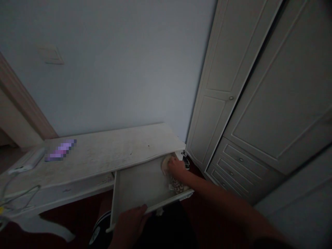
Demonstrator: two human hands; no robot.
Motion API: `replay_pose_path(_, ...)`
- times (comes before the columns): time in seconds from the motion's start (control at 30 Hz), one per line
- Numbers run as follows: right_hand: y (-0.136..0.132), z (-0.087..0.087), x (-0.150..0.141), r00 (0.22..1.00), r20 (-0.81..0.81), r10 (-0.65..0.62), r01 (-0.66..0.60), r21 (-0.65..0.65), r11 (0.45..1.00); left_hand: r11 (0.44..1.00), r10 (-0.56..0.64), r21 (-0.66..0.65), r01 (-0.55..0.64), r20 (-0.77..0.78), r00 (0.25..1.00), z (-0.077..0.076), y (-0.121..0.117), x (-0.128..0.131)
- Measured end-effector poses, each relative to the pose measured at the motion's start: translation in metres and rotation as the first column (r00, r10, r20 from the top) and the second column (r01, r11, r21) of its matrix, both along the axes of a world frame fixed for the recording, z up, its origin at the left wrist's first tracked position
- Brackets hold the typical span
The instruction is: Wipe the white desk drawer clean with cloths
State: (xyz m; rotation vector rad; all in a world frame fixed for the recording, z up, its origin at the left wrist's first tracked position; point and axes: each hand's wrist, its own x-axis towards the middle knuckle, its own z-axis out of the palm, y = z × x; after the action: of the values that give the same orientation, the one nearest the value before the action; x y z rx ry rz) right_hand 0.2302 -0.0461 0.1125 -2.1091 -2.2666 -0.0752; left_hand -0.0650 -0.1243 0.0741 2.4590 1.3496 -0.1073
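Nearest to us, we record the left hand (131, 221) at the near edge of the open drawer (140, 180). It grasps the front panel, thumb laid over the top rim; its other fingers are largely hidden. Below the panel we see a small drawer knob (159, 211) and, to the left, dark clothing with white stripes (100, 228).

Inside the drawer, at its right end, we find a patterned item (177, 186) in brown and white. Farther in, a pale beige item (166, 165) with a rounded edge lies in the far right part. The right hand (176, 167) reaches in from the right, fingers bent against the beige item; whether they clasp it or only touch it, we cannot tell.

On the left of the worn white desk (116, 147), we note a looped cable (23, 200), a white device (27, 162) and, just beside that, a purple item (61, 150), its details pixelated. Beyond the drawer's right end, black-and-white footwear (186, 162) sits low down, partly covered by the right hand.

On the right stands a panelled wardrobe (216, 103) with round knobs and small lower drawers. At the far side, we observe a pale blue wall (124, 69) carrying a switch plate (51, 55) at left.
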Motion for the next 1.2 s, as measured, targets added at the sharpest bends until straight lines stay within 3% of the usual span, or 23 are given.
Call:
replay_pose_path(0.1, -0.035, 0.023, 0.023, 0.997, -0.049, -0.053, 0.055, 0.035, 0.998, 1.000, 0.013, -0.026, -0.013, 0.024, 1.000, 0.000, 0.003, -0.001)
replay_pose_path(0.2, -0.056, 0.039, 0.034, 0.942, -0.333, -0.044, 0.118, 0.206, 0.971, 0.994, 0.052, -0.109, -0.033, 0.179, 0.982, 0.007, 0.010, 0.015)
replay_pose_path(0.23, -0.059, 0.041, 0.032, 0.880, -0.474, 0.000, 0.149, 0.277, 0.949, 0.989, 0.072, -0.147, -0.029, 0.298, 0.952, 0.011, 0.014, 0.026)
replay_pose_path(0.3, -0.063, 0.039, 0.019, 0.699, -0.703, 0.130, 0.173, 0.342, 0.924, 0.981, 0.114, -0.194, 0.001, 0.581, 0.806, 0.020, 0.023, 0.055)
replay_pose_path(0.37, -0.064, 0.035, 0.001, 0.558, -0.800, 0.220, 0.040, 0.291, 0.956, 0.986, 0.129, -0.166, -0.002, 0.758, 0.639, 0.030, 0.036, 0.086)
replay_pose_path(0.43, -0.066, 0.031, -0.009, 0.498, -0.825, 0.266, -0.139, 0.227, 0.964, 0.987, 0.154, -0.150, -0.057, 0.779, 0.607, 0.036, 0.051, 0.110)
replay_pose_path(0.47, -0.067, 0.029, -0.008, 0.496, -0.821, 0.282, -0.185, 0.217, 0.958, 0.986, 0.168, -0.142, -0.090, 0.771, 0.614, 0.038, 0.059, 0.117)
replay_pose_path(0.53, -0.072, 0.024, 0.005, 0.535, -0.803, 0.263, -0.118, 0.236, 0.964, 0.983, 0.181, -0.120, -0.138, 0.743, 0.644, 0.039, 0.071, 0.123)
replay_pose_path(0.6, -0.082, 0.012, 0.029, 0.590, -0.795, 0.145, 0.096, 0.247, 0.964, 0.987, 0.155, -0.080, -0.141, 0.710, 0.687, 0.040, 0.077, 0.122)
replay_pose_path(0.67, -0.098, -0.007, 0.052, 0.576, -0.818, -0.008, 0.299, 0.201, 0.933, 0.994, 0.099, -0.029, -0.106, 0.655, 0.749, 0.042, 0.076, 0.123)
replay_pose_path(0.73, -0.118, -0.028, 0.065, 0.455, -0.886, -0.087, 0.367, 0.098, 0.925, 0.998, 0.027, 0.027, -0.053, 0.584, 0.811, 0.049, 0.071, 0.134)
replay_pose_path(0.83, -0.146, -0.056, 0.061, 0.228, -0.971, -0.067, 0.255, -0.007, 0.967, 0.992, -0.072, 0.123, 0.014, 0.481, 0.874, 0.064, 0.061, 0.167)
replay_pose_path(0.97, -0.163, -0.084, 0.039, 0.079, -0.997, -0.026, 0.233, -0.007, 0.972, 0.958, -0.245, 0.231, 0.169, 0.362, 0.899, 0.075, 0.046, 0.215)
replay_pose_path(1.1, -0.159, -0.113, 0.026, -0.059, -0.997, -0.058, 0.308, -0.074, 0.949, 0.848, -0.526, 0.223, 0.481, 0.240, 0.816, 0.057, 0.031, 0.237)
replay_pose_path(1.2, -0.155, -0.128, 0.023, -0.083, -0.992, -0.095, 0.362, -0.119, 0.924, 0.815, -0.573, 0.217, 0.537, 0.163, 0.803, 0.040, 0.032, 0.242)
